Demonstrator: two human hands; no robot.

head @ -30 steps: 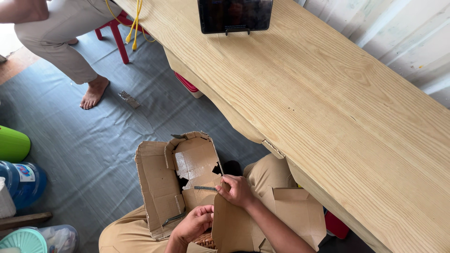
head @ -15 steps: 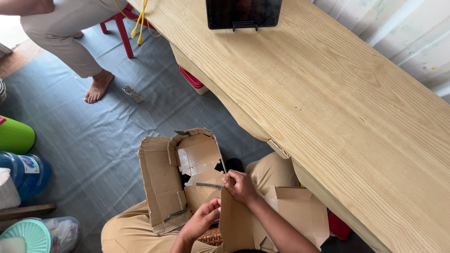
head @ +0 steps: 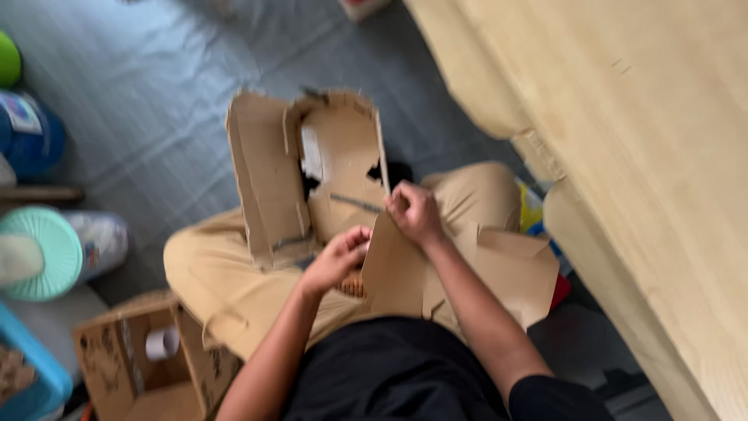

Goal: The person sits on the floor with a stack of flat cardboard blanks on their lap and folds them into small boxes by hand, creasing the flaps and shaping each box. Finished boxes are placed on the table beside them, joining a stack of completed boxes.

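A torn, flattened cardboard box rests across my lap, its flaps spread over my tan trousers. My right hand is closed on a thin grey blade-like tool laid against the cardboard's inner face. My left hand grips the lower edge of the cardboard next to a loose flap. Another cardboard piece hangs over my right thigh. The picture is blurred.
A long pale wooden table runs along the right. A small open cardboard box with a white roll inside sits at lower left. A mint-green lid, a blue container and a blue bin edge stand at the left on grey floor.
The view has tilted down and closer; the standing person and the tablet on the table are out of sight. Both hands stay on the cardboard, the left one now higher on its edge.
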